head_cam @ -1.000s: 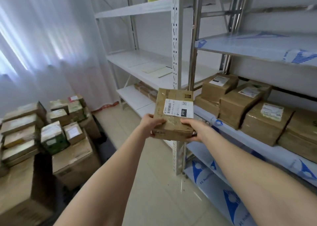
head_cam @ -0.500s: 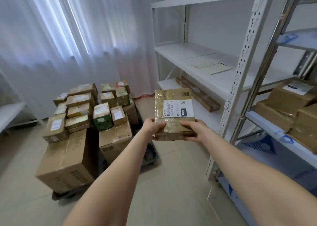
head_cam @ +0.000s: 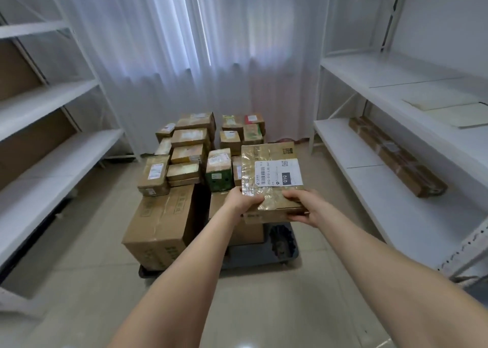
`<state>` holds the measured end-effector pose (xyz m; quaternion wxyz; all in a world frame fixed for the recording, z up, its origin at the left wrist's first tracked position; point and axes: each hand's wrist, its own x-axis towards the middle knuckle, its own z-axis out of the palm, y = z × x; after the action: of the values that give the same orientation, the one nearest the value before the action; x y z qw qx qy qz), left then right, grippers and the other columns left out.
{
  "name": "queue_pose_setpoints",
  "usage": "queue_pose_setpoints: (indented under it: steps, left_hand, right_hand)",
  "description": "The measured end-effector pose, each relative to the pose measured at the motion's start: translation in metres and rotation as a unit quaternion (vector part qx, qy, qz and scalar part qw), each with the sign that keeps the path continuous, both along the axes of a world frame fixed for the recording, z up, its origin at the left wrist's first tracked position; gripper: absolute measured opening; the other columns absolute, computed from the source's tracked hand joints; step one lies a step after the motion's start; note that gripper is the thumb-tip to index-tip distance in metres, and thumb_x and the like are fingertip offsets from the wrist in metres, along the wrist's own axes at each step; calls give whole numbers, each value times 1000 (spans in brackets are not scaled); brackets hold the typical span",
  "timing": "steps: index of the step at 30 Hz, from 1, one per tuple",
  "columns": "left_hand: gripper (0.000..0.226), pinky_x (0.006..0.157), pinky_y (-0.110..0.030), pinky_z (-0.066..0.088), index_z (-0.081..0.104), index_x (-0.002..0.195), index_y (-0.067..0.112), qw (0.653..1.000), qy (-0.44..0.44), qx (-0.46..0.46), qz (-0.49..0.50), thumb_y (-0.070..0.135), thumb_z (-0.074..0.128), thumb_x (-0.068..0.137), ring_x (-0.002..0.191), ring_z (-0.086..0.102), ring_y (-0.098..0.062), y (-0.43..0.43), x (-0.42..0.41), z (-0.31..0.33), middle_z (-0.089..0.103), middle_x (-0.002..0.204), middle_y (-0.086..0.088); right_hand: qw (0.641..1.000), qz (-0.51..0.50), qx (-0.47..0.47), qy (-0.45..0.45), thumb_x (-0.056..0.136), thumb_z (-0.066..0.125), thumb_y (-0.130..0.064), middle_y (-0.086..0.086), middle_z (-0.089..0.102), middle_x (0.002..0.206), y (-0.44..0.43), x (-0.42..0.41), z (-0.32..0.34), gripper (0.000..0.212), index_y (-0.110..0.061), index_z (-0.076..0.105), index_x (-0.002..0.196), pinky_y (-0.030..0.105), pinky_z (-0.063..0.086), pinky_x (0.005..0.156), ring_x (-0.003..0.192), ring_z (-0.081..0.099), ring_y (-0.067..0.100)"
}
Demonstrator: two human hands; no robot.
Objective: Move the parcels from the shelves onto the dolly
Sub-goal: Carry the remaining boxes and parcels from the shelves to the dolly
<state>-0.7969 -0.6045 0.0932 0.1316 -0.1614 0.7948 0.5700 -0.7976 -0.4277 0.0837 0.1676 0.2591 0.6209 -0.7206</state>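
Note:
I hold a flat brown taped parcel point(head_cam: 272, 162) with a white shipping label out in front of me. My left hand point(head_cam: 244, 199) grips its near left corner and my right hand point(head_cam: 303, 207) grips its near right corner. The parcel hangs above the right side of the grey dolly point(head_cam: 287, 247), which stands on the floor straight ahead. Two large cardboard boxes point(head_cam: 161, 223) sit on the dolly, with several small parcels point(head_cam: 187, 152) stacked on top of them. A green box point(head_cam: 218, 180) is among them.
White shelves point(head_cam: 369, 168) run along the right, with one long brown parcel point(head_cam: 396, 156) on the lower board and flat sheets point(head_cam: 459, 112) above. More white shelves point(head_cam: 52, 147) line the left. A white curtain point(head_cam: 200, 57) hangs behind the dolly. Tiled floor lies in between.
The view has swung left from the right-hand shelves to face the dolly. The parcel stays in both hands and now hangs over the dolly's right side.

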Motion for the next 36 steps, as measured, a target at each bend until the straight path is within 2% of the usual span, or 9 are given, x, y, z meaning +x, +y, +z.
queue_pose_setpoints:
  steps: [3, 8, 13, 18, 22, 26, 30, 33, 36]
  left_hand:
    - [47, 88, -34, 54, 58, 117, 12, 1000, -9, -3, 17, 22, 79, 76, 94, 66, -19, -28, -39, -5, 67, 113, -5]
    - [46, 91, -40, 54, 58, 118, 15, 997, -30, -3, 66, 24, 78, 77, 97, 66, -20, -90, -88, -19, 66, 114, -5]
    - [49, 85, -31, 52, 51, 127, 10, 995, -44, 13, 92, 15, 72, 83, 106, 62, -22, -160, -128, -34, 62, 124, -8]
    - [49, 92, -37, 51, 49, 130, 10, 993, -64, -2, 102, 16, 69, 86, 111, 60, -24, -230, -179, -55, 59, 127, -10]
    - [42, 75, -31, 50, 47, 132, 12, 993, -86, -5, 81, 21, 59, 93, 100, 59, -20, -294, -231, -72, 60, 126, -9]
    - [36, 79, -33, 49, 49, 132, 10, 990, -118, -15, 70, 16, 50, 96, 104, 58, -24, -355, -277, -93, 59, 126, -10]
    - [33, 82, -34, 48, 52, 129, 10, 985, -161, -24, 61, 15, 48, 96, 100, 56, -24, -398, -310, -123, 60, 123, -11]
    - [34, 82, -35, 50, 52, 129, 8, 979, -193, -29, 64, 14, 48, 96, 97, 58, -25, -421, -329, -147, 61, 120, -12]
    - [34, 69, -31, 51, 53, 127, 4, 975, -207, -38, 68, 9, 48, 94, 99, 61, -27, -440, -348, -175, 62, 119, -13]
  right_hand:
    - [1000, 20, 4, -11, 77, 80, -12, 11, 59, 120, -29, -49, -9, 60, -12, 49, 129, 37, 58, 52, 90, 60, 23]
    - [997, 68, 23, -25, 76, 80, -14, 9, 58, 124, -93, -115, -21, 56, -14, 51, 124, 42, 60, 67, 109, 58, 27]
    - [994, 101, 7, -41, 80, 77, -11, 9, 60, 120, -164, -156, -35, 51, -15, 52, 123, 38, 58, 62, 97, 59, 23]
    - [992, 106, 9, -74, 80, 77, -12, 10, 58, 115, -236, -207, -52, 56, -15, 49, 128, 37, 59, 62, 94, 59, 25]
    - [991, 87, -3, -97, 84, 73, -10, 11, 57, 116, -299, -253, -71, 48, -13, 51, 126, 41, 59, 75, 105, 58, 28]
    - [989, 73, 10, -131, 83, 75, -14, 12, 54, 122, -359, -289, -90, 50, -12, 51, 127, 43, 58, 81, 114, 55, 31]
    - [984, 68, 24, -161, 84, 74, -15, 11, 57, 118, -402, -314, -116, 47, -11, 52, 126, 39, 56, 66, 103, 57, 26]
    - [979, 79, 28, -187, 87, 71, -14, 7, 57, 96, -425, -331, -138, 37, -10, 55, 121, 38, 56, 71, 82, 56, 20]
    - [974, 85, 23, -207, 87, 70, -13, 7, 57, 96, -444, -349, -161, 39, -10, 54, 123, 38, 55, 74, 86, 57, 21]
